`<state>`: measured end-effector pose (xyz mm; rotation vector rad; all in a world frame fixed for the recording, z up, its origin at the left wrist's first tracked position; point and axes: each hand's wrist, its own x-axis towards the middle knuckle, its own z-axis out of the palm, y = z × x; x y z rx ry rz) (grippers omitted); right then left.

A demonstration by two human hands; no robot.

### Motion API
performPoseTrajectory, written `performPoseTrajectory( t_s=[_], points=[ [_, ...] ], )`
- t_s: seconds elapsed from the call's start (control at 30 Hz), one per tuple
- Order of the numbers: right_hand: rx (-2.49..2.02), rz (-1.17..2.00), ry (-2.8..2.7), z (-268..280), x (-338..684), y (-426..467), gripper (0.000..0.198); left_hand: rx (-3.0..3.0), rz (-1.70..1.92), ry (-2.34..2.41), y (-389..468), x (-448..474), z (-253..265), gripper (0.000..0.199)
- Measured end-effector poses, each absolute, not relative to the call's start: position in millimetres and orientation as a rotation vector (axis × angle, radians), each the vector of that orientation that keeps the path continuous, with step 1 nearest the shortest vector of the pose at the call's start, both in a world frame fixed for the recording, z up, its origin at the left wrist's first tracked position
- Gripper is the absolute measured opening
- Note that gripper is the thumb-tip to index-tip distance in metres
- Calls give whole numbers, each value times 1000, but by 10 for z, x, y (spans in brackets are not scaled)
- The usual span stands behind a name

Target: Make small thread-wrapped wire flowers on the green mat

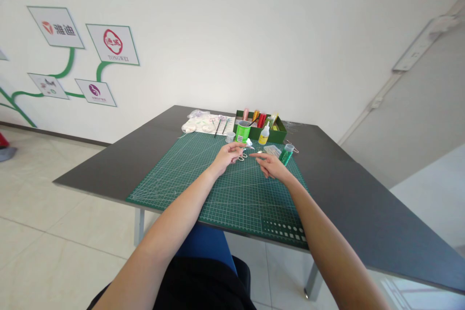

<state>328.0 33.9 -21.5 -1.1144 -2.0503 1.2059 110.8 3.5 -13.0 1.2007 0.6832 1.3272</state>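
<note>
My left hand point(228, 156) is above the far part of the green cutting mat point(174, 174), its fingertips pressed together. Whatever is in that pinch is too small to make out. Just to its right, my right hand point(271, 165) points its index finger leftward, the other fingers loosely bent, and nothing shows in it. White-handled scissors point(242, 157) lie on the mat between the hands. Beyond my right hand are a spool of green thread point(286, 155) and a clear plastic case point(272, 150).
A green box point(280, 136) with colored spools stands at the back. Before it are a bright green cup point(242, 132), a yellow-labeled glue bottle point(264, 135) and a small clear cup point(230, 137). Brushes point(217, 129) lie on white sheeting point(201, 125). The dark table point(119, 169) extends around the mat.
</note>
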Motion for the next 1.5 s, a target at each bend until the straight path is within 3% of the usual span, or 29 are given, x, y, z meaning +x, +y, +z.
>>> performPoseTrajectory(
  t_s=[0.3,0.67,1.5],
  points=[
    [-1206,1068,-2014,-192,3292,350,56,1329,1046,702,42,1138,-167,24],
    [-1161,936,-1992,-197,3322,383,56,1419,858,662,-5,1118,-117,33],
    [-1113,1013,-2099,-300,3241,360,46,1341,1191,669,7,1152,-109,38]
  ],
)
